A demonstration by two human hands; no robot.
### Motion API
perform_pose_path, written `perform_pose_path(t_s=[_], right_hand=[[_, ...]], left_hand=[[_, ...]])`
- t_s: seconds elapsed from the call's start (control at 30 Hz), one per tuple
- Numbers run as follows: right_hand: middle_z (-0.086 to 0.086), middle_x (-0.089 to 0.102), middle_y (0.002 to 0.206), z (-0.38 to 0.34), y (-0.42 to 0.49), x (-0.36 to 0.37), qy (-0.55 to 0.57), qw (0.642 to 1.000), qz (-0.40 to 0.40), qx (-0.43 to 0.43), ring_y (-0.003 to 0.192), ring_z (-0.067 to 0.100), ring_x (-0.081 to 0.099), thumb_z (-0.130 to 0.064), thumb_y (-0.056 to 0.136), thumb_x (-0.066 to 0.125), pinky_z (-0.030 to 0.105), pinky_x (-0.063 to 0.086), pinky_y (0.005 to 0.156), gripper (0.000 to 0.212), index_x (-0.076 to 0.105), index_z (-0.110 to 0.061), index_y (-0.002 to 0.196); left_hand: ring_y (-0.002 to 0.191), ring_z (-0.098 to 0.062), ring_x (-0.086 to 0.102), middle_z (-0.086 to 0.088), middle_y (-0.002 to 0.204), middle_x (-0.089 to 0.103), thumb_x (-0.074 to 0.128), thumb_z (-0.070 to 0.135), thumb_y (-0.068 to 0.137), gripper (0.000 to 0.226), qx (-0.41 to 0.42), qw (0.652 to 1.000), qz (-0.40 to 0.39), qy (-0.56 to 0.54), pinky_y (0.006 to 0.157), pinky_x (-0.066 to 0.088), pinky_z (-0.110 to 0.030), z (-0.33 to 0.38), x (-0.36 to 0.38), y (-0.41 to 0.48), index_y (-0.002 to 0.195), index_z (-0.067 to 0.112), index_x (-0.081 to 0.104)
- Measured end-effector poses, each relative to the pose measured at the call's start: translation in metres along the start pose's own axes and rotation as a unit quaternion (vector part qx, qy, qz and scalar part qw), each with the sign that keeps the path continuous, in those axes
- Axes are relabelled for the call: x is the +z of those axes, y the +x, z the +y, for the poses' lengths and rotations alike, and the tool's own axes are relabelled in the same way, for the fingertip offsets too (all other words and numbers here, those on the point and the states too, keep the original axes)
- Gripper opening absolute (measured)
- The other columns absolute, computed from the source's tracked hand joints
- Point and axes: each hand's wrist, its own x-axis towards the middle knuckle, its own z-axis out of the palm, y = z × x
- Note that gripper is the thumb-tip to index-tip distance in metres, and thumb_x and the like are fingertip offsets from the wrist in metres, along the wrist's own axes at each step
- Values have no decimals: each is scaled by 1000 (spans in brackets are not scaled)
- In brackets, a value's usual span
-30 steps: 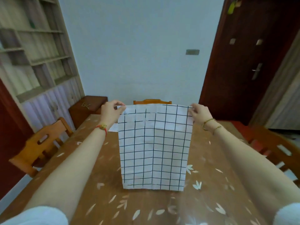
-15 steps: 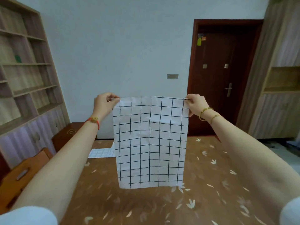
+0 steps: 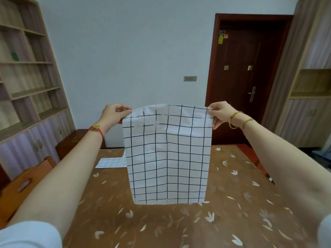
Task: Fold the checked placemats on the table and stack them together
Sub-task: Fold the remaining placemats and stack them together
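Now that I have lifted it higher over the table, my left hand pinches one top corner of the mat and my right hand the other, so it hangs flat, ready, I judge, for folding.

The left hand and right hand are raising the placemat higher than a second ago. Its lower edge, then down near the table, is now appearing to hang clear of it. The top edge, straight half a second ago, is slackening and arching upward between the pinching fingers, the left hand drawing slightly inward. The view is tilting upward. A second placemat, lying flat behind, is showing at the left.
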Motion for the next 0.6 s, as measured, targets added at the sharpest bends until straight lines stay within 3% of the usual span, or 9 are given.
perform_pose_path(t_s=[0.2, 0.3, 0.47, 0.6], right_hand=[[19, 66, 82, 12, 3, 9, -4, 999, -32, 28, 60, 29, 71, -10, 98, 52, 31, 58, 50, 35, 49, 5, 129], [17, 67, 74, 20, 6, 16, -41, 999, -21, 25, 53, 24, 66, -12, 97, 54, 25, 51, 43, 27, 55, 0, 120], [3, 53, 42, 41, 8, 33, -85, 996, -14, 36, 31, 14, 39, -17, 94, 58, 20, 34, 36, 10, 61, -8, 99], [3, 56, 49, 63, 6, 57, -87, 994, -7, 57, 35, 13, 45, -16, 91, 60, 21, 39, 40, 10, 67, -9, 94]], left_hand=[[72, -15, 63, -6, 83, 69, 70, 11, 90, 4, -30, 999, -15, 0, 52, 52, -15, -25, 2, 2, 93, 13, 71], [77, -15, 65, -8, 87, 70, 70, 12, 90, 12, -39, 999, -13, 20, 53, 52, -13, -38, 5, 3, 101, 8, 72], [79, -6, 62, -2, 87, 69, 70, 14, 90, 13, -59, 997, -9, 43, 52, 49, -8, -62, 13, 1, 102, 9, 72], [83, -9, 63, 3, 86, 69, 70, 15, 90, 7, -73, 996, -20, 51, 59, 49, -10, -88, 22, -7, 96, 12, 73]])
